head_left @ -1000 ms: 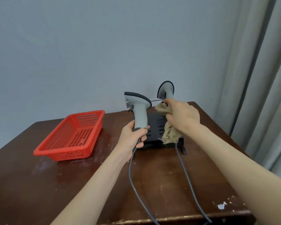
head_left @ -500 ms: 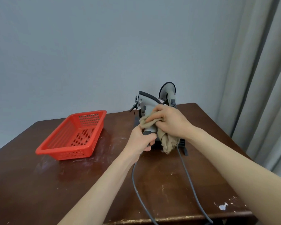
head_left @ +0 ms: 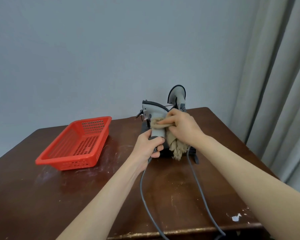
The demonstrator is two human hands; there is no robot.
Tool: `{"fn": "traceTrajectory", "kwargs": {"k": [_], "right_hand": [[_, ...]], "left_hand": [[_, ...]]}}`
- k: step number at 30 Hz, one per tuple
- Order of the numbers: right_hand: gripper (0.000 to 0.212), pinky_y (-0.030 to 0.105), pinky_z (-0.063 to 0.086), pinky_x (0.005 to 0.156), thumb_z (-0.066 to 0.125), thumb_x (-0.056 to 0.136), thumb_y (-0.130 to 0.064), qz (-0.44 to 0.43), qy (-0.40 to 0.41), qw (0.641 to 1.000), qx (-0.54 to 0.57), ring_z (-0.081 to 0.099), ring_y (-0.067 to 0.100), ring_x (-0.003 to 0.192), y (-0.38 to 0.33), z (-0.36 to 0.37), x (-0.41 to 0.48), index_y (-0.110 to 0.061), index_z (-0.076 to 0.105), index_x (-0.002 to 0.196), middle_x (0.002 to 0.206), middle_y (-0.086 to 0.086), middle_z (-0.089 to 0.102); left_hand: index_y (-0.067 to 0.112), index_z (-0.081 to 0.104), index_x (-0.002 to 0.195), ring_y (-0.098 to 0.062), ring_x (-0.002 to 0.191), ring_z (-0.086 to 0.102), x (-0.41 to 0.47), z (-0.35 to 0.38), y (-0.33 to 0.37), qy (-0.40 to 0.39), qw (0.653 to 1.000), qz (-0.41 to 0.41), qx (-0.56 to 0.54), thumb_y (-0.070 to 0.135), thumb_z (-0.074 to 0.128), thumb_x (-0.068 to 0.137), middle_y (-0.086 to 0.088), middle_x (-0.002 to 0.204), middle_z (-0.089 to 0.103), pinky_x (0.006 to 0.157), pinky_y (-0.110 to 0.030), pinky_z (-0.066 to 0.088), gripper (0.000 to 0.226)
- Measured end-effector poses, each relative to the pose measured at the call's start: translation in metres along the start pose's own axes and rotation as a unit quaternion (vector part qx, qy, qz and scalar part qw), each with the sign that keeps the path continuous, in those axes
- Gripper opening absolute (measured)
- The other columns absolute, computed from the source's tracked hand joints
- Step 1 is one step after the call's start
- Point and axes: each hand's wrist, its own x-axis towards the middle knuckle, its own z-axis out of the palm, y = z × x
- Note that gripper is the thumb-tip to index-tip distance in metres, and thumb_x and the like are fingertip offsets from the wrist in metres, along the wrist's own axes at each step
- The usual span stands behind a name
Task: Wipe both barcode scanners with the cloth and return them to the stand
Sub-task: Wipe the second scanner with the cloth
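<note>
My left hand (head_left: 148,145) grips the handle of a grey barcode scanner (head_left: 153,112), held upright above the table with its head tipped left. Against the scanner's neck my right hand (head_left: 181,126) presses a tan cloth (head_left: 176,146), and the cloth's frayed end hangs down below my palm. A second grey scanner (head_left: 177,97) stands upright behind, in the black stand (head_left: 193,152), which my hands mostly hide. A grey cable (head_left: 145,191) runs from the held scanner toward me.
A red perforated plastic basket (head_left: 76,144) sits on the left of the dark wooden table (head_left: 42,196). A second grey cable (head_left: 199,189) trails over the table's front edge. Grey curtains (head_left: 277,84) hang at the right, close to the table's corner.
My right hand brought the cloth from beside the rear scanner onto the held scanner and now rubs lower on its neck. The held scanner tilted left and shifted toward the stand.
</note>
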Motion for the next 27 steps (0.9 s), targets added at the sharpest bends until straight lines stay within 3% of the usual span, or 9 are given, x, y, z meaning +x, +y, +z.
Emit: {"fn": "traceTrajectory", "kwargs": {"k": [4, 9, 12, 14, 17, 23, 27], "right_hand": [[0.041, 0.023, 0.035, 0.082, 0.048, 0.09, -0.003, 0.044, 0.013, 0.999, -0.007, 0.052, 0.018, 0.105, -0.001, -0.006, 0.014, -0.03, 0.071, 0.111, 0.112, -0.004, 0.056], [0.048, 0.032, 0.045, 0.083, 0.05, 0.082, 0.008, -0.038, -0.099, 0.991, 0.078, 0.052, 0.011, 0.087, -0.003, -0.004, -0.005, -0.026, 0.074, 0.103, 0.085, -0.018, 0.048], [0.046, 0.031, 0.043, 0.078, 0.05, 0.085, 0.001, -0.006, -0.031, 0.999, 0.036, 0.053, 0.014, 0.089, 0.004, -0.006, 0.006, -0.033, 0.071, 0.108, 0.089, -0.015, 0.049], [0.04, 0.027, 0.037, 0.075, 0.05, 0.09, -0.006, 0.035, 0.025, 0.999, -0.02, 0.053, 0.018, 0.095, 0.004, -0.01, 0.017, -0.033, 0.068, 0.114, 0.103, -0.005, 0.051], [0.038, 0.031, 0.042, 0.077, 0.048, 0.092, -0.008, 0.054, 0.058, 0.996, -0.037, 0.054, 0.022, 0.098, 0.0, -0.009, 0.024, -0.032, 0.067, 0.116, 0.112, 0.0, 0.051], [0.04, 0.037, 0.045, 0.084, 0.049, 0.084, -0.002, -0.019, -0.086, 0.994, 0.072, 0.052, 0.014, 0.09, -0.011, -0.008, 0.007, -0.031, 0.075, 0.093, 0.088, -0.012, 0.048], [0.04, 0.029, 0.038, 0.077, 0.047, 0.09, -0.007, 0.049, 0.037, 0.998, 0.004, 0.05, 0.016, 0.094, -0.001, -0.007, 0.019, -0.035, 0.069, 0.107, 0.104, -0.002, 0.05]], "left_hand": [[0.004, 0.057, 0.102, -0.008, 0.045, 0.039, -0.001, 0.005, 0.002, -0.011, 1.0, -0.006, -0.011, -0.009, 0.049, 0.086, -0.007, 0.082, 0.057, 0.034, -0.017, 0.022, 0.022], [0.013, 0.052, 0.084, -0.011, 0.047, 0.037, 0.003, -0.004, 0.002, 0.005, 1.0, 0.016, 0.014, -0.013, 0.048, 0.082, -0.002, 0.063, 0.042, 0.035, -0.017, 0.021, 0.026], [0.01, 0.056, 0.095, -0.01, 0.048, 0.04, 0.0, 0.001, 0.002, -0.009, 1.0, 0.008, 0.024, -0.01, 0.051, 0.084, -0.004, 0.071, 0.047, 0.035, -0.018, 0.023, 0.024], [0.008, 0.056, 0.101, -0.009, 0.047, 0.041, -0.002, 0.007, 0.004, -0.024, 0.999, 0.006, 0.029, -0.009, 0.052, 0.084, -0.006, 0.079, 0.054, 0.036, -0.018, 0.024, 0.024], [0.01, 0.056, 0.103, -0.008, 0.048, 0.042, -0.002, 0.009, 0.006, -0.03, 0.999, 0.017, 0.023, -0.009, 0.052, 0.085, -0.006, 0.084, 0.059, 0.037, -0.018, 0.025, 0.026], [0.011, 0.053, 0.096, -0.013, 0.049, 0.041, 0.0, 0.002, 0.001, -0.006, 0.999, 0.024, 0.035, -0.011, 0.051, 0.082, -0.005, 0.067, 0.045, 0.037, -0.02, 0.022, 0.026], [0.008, 0.057, 0.1, -0.011, 0.05, 0.042, -0.003, 0.006, 0.004, -0.017, 0.999, 0.019, 0.038, -0.008, 0.054, 0.083, -0.004, 0.074, 0.054, 0.037, -0.02, 0.024, 0.024]]}}
